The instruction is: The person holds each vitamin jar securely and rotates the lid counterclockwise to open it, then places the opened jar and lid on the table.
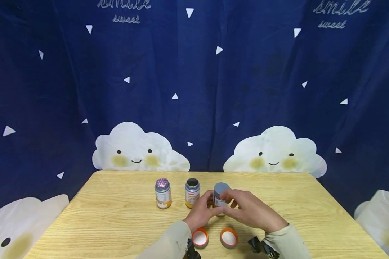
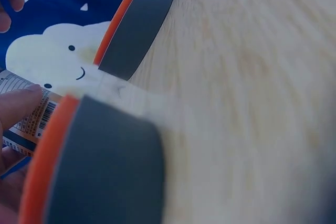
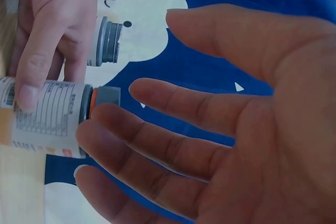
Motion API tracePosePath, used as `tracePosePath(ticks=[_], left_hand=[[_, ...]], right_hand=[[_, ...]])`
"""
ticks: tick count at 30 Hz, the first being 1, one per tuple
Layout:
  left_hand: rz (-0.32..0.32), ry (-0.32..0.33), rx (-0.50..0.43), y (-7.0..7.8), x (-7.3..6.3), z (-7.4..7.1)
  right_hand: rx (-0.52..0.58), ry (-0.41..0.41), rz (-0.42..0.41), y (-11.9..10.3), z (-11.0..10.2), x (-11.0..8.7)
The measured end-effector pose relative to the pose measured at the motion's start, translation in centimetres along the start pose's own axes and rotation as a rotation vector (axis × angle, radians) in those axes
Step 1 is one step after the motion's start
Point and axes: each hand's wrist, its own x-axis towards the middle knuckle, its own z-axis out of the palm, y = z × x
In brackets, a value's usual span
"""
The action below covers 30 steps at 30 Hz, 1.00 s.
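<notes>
**Capped bottle held between two hands at mid-table**

A small bottle (image 1: 220, 196) with a grey cap is stood upright on the wooden table (image 1: 116, 216), and every other place is given from it; the left hand (image 1: 201, 212) is curled round its label side, thumb and fingers pressed on the body, as is plain in the right wrist view (image 3: 47, 124); the right hand (image 1: 249, 208) is laid against its other side, fingers spread and nearly straight, only the fingertips (image 3: 97, 129) being met by the bottle just under the cap; no closed grasp is shown there.

Just to the left of the held bottle an open bottle (image 1: 192, 192) is stood, its dark mouth uncovered; further left again, a third bottle (image 1: 163, 193) with a purplish foil top is seen; the three are set in one row, apart from each other.

In front of the held bottle, toward the person, two loose caps (image 1: 200, 237) (image 1: 228, 237) with orange rims are laid side by side, white insides up; both are untouched; behind the row, a dark blue curtain (image 1: 214, 90) with white clouds is hung.
</notes>
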Motion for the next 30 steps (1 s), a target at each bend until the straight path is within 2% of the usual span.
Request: tracePosePath(ticks=[11, 17, 24, 30], left_hand=[[0.05, -0.024, -0.031, 0.0, -1.4, -1.5], [0.051, -0.053, 0.01, 0.1, -2.6, -3.0], [0.082, -0.038, 0.083, 0.1, -3.7, -4.3], [0.063, -0.057, 0.095, 0.0, -4.6, -5.4]], right_hand=[[-0.02, 0.005, -0.012, -0.1, 0.1, 0.0], [-0.029, 0.002, -0.009, -0.2, 0.3, 0.0], [-0.039, -0.007, -0.017, -0.1, 0.6, 0.2], [-0.039, -0.015, -0.024, -0.1, 0.7, 0.3]])
